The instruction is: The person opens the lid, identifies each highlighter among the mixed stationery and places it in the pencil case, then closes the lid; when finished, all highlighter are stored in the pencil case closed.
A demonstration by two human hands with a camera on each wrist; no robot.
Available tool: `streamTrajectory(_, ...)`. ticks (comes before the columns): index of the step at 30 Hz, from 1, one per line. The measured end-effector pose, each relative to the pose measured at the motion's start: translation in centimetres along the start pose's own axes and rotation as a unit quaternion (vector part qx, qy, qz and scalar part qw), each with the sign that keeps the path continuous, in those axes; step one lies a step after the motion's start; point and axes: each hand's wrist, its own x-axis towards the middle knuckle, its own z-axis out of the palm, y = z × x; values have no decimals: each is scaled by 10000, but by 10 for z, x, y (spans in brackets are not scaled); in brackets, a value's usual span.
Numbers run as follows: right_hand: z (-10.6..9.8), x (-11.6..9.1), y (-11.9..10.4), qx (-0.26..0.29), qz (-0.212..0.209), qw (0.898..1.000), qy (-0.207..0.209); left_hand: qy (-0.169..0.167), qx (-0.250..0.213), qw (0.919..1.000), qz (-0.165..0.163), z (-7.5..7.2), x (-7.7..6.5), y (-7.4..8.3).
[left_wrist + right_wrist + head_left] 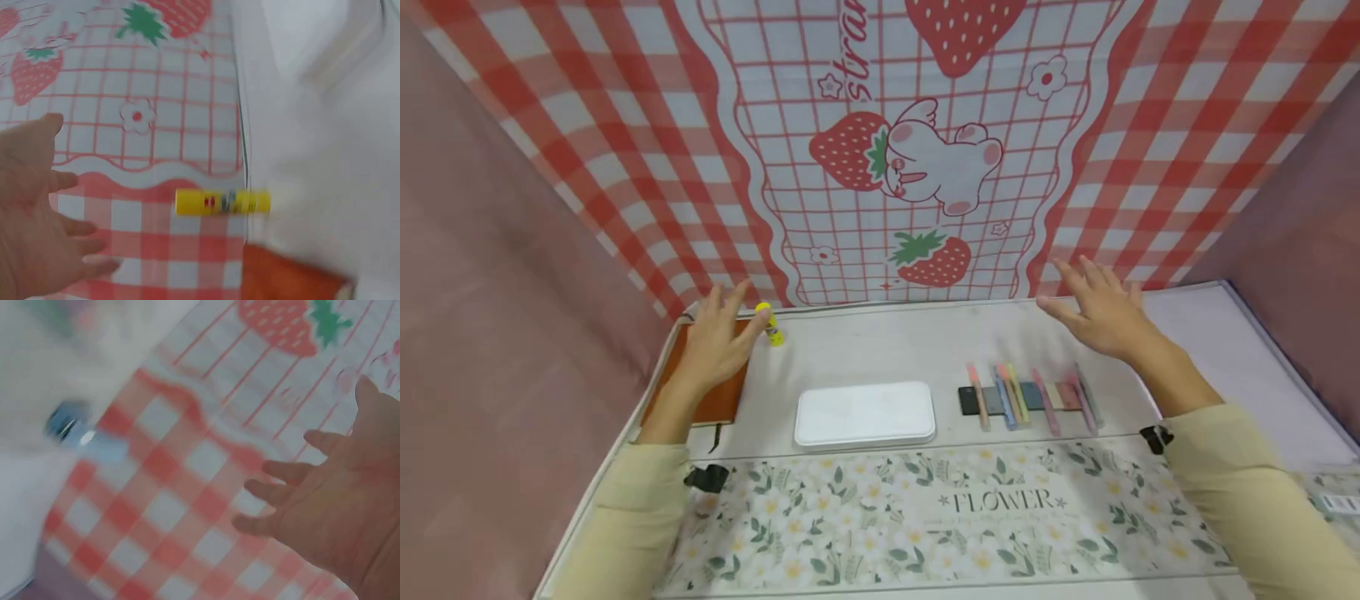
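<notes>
My left hand [718,342] hovers with spread fingers above a brown notebook [725,392] and holds nothing. Just beside its thumb stands a small yellow tube [774,335], like a glue stick; the left wrist view shows the yellow tube [222,202] apart from the fingers. On the right, my right hand [1105,315] is raised, fingers spread, grasping nothing. A blurred blue-capped, pale item [100,440] appears in the right wrist view, away from that hand; its kind is unclear. Between the hands lies a white flat case [865,414]. Several pens [1011,396] lie right of it.
Under the pens runs a strip of dark and coloured blocks [968,401]. A white panel [1262,367] is at the right. A strawberry-print checked cloth [925,242] rises behind the table. Along the front lies a floral mat strip [865,525]. Pinkish drapes [512,292] flank both sides.
</notes>
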Motion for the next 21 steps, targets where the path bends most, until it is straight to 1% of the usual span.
streamTrajectory(1,2,0,-7,23,-167,9998,-44,-120,-492,9987,19,2,-3,2)
streamTrajectory(2,5,0,-15,27,-341,9993,-121,-236,-994,9948,31,6,-6,5)
streamTrajectory(4,13,-2,-31,42,-770,9969,-184,-546,-1822,9817,-49,15,-15,10)
streamTrajectory(6,23,-5,-49,174,-1184,9926,-203,-766,-2425,9671,-79,27,-25,13)
streamTrajectory(8,37,-11,-66,280,-1614,9864,-114,-978,-2877,9526,-153,38,-37,14)
streamTrajectory(10,52,-18,-82,387,-2041,9782,41,-1255,-3241,9374,-226,49,-48,13)
streamTrajectory(12,68,-25,-97,431,-2439,9687,140,-1564,-3371,9280,-277,57,-59,10)
streamTrajectory(14,83,-30,-110,443,-2763,9600,113,-1903,-3333,9227,-357,65,-68,7)
streamTrajectory(15,90,-31,-116,435,-2879,9567,63,-2039,-3264,9221,-405,68,-71,5)
streamTrajectory(17,101,-31,-126,376,-2961,9543,-127,-2161,-3103,9240,-563,73,-75,3)
streamTrajectory(20,115,-29,-140,218,-2870,9565,-480,-2191,-3046,9232,-830,81,-75,1)
streamTrajectory(21,120,-28,-144,148,-2829,9572,-596,-2149,-2981,9259,-877,84,-75,1)
